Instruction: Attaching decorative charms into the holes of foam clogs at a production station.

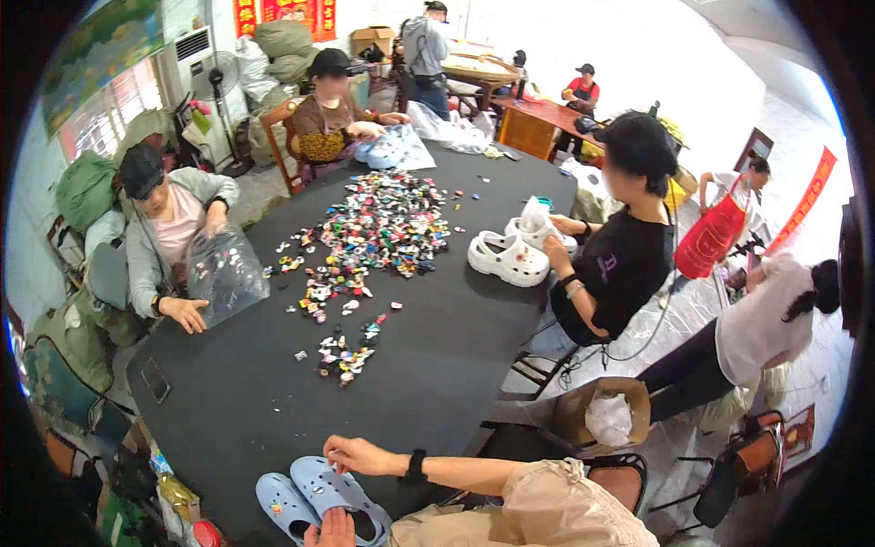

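Right hand point(351, 453) pinches the blue clog point(333, 492); left hand point(330, 529) lies flat, fingers open, inside it, on the black table point(428, 365).

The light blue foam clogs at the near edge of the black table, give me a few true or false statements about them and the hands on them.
1. Both hands touch the pair of light blue foam clogs. True: the left hand and the right hand rest on the nearer clog.
2. The clogs sit on a white table. False: the table is black.
3. A heap of small colourful charms lies mid-table. True.
4. The right wrist is bare. False: it wears a black wristband.
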Demonstrator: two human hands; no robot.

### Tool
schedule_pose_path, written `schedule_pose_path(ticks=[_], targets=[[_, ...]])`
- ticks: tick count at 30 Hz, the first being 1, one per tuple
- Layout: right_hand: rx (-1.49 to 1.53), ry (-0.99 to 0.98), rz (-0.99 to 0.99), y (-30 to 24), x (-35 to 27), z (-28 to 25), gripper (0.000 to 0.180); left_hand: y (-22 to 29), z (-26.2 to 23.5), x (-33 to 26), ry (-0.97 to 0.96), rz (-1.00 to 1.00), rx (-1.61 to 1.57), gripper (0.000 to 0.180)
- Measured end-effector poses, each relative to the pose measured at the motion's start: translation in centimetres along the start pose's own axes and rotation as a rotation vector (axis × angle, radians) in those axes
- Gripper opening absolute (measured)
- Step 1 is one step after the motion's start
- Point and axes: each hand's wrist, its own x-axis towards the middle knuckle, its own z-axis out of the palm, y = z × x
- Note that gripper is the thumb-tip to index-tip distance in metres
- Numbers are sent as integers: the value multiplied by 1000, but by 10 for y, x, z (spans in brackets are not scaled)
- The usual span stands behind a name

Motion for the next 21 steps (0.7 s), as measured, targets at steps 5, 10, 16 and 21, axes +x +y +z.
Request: schedule_pose_path(ticks=[5,10,16,21], targets=[[-106,22,-70,29,-6,31,23,-19,16,-2,-152,45,264,35],[0,69,-46,39,-1,48,19,-15,-4,16,-335,-61,260,30],[5,80,-50,43,0,48,18,-16,2,4,-132,-64,248,29],[3,148,-129,47,3,56,19,-31,10,6,-157,171,176,19]])
